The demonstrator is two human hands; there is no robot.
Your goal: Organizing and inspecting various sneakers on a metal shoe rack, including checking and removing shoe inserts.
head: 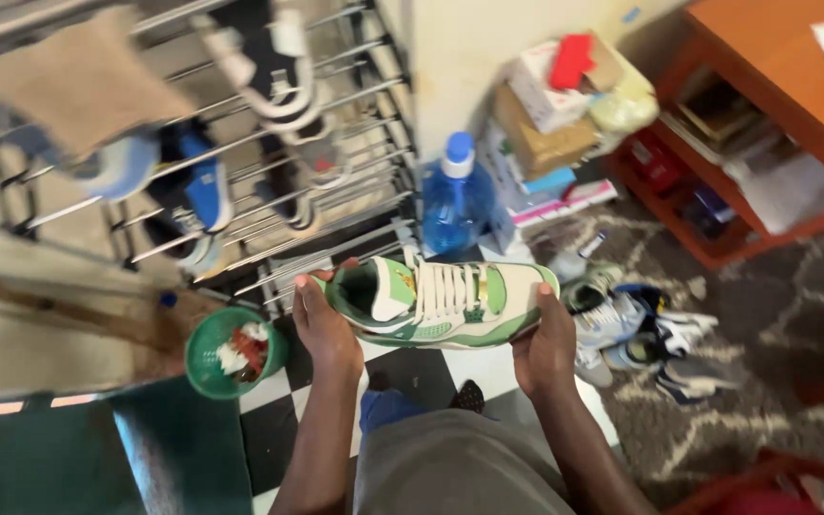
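Sneaker (441, 303), green and white with white laces, was held level between both hands above a black-and-white checked floor (422, 372). It lay on its side, opening turned toward the camera, heel to the left and toe to the right. The left hand (324, 329) cupped the heel end, its fingers (321, 281) curled closed around the back of the shoe. The right hand (545, 348) gripped the toe end, thumb pressed against the sole edge and fingers wrapped behind it. Just beyond the shoe stood a blue water bottle (455, 205) with a white cap, beside a metal shoe rack (269, 162) carrying several shoes. A small green basket (231, 353) sat on the floor left of the left hand. More sneakers (641, 334) lay in a heap on the patterned rug to the right, near stacked boxes (550, 124) and a wooden worktop (774, 76).
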